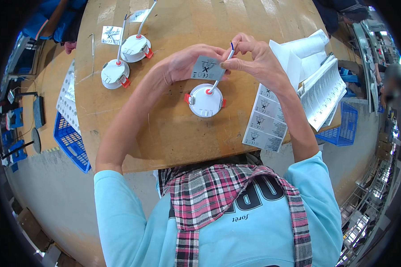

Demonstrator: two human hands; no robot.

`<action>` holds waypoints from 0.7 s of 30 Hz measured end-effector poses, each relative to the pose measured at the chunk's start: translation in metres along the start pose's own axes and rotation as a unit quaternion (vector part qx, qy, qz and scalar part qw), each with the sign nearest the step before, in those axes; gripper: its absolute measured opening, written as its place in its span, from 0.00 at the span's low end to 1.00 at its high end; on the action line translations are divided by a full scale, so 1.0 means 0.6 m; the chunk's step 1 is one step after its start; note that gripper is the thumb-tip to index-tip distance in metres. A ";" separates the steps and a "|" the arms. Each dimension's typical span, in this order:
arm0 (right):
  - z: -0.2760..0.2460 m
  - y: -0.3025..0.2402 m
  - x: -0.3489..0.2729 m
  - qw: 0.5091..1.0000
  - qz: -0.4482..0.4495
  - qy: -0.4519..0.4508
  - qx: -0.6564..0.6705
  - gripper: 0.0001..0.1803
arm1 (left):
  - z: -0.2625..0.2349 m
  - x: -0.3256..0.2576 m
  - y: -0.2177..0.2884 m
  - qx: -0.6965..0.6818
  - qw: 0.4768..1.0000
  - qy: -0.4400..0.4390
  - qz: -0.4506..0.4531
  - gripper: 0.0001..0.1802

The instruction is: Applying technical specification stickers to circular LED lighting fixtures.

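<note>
A round white downlight (205,107) with red-tipped spring clips lies back side up on the table in front of me. Its white cable (215,83) rises between my hands and ends in thin bare-looking wires. My left hand (187,61) is closed on a silver printed label (206,68), which stands out beside the cable; some fingers are hidden behind it. The thumb and forefinger of my right hand (260,64) pinch the cable near its top, at the label's right edge. Two similar downlights, one nearer (113,78) and one farther (132,48), sit at left with labels around their cables.
A strip of silver labels (267,115) lies under my right forearm, beside stacked printed sheets (321,98). A thin metal rod (93,51) rests at left. Blue baskets stand below the table at left (71,144) and right (344,124). Another person's arm (53,20) shows at upper left.
</note>
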State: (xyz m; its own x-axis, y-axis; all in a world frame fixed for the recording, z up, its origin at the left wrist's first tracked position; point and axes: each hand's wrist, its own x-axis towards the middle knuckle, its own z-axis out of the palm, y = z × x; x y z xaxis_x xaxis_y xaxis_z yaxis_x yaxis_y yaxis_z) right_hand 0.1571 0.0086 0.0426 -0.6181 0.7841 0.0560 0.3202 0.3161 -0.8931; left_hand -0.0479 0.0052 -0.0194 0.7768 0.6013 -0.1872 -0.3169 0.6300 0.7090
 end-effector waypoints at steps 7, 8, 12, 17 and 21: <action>-0.003 0.001 -0.006 1.000 -0.005 -0.009 0.012 0.09 | 0.002 -0.038 0.006 0.107 0.983 0.141 0.040 0.13; -0.002 0.003 -0.007 1.000 -0.006 -0.010 0.011 0.09 | 0.001 -0.042 0.005 0.106 0.983 0.141 0.041 0.13; 0.005 0.010 -0.012 0.998 0.039 0.019 0.037 0.15 | 0.007 -0.051 0.003 0.128 0.971 0.192 0.056 0.09; 0.019 0.013 -0.016 0.990 0.095 0.039 0.097 0.14 | 0.029 -0.059 0.003 0.188 0.945 0.249 0.094 0.08; 0.026 0.002 -0.018 0.986 0.089 0.065 0.122 0.11 | 0.036 -0.064 -0.002 0.208 0.930 0.275 0.125 0.09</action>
State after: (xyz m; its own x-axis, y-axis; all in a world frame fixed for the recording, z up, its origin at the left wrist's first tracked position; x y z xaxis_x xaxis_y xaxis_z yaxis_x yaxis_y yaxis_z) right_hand 0.1530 -0.0075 0.0338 -0.4656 0.8823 -0.0694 0.2231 0.0411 -0.9739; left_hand -0.0658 -0.0293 0.0018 0.2738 0.9366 -0.2188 -0.1229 0.2597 0.9578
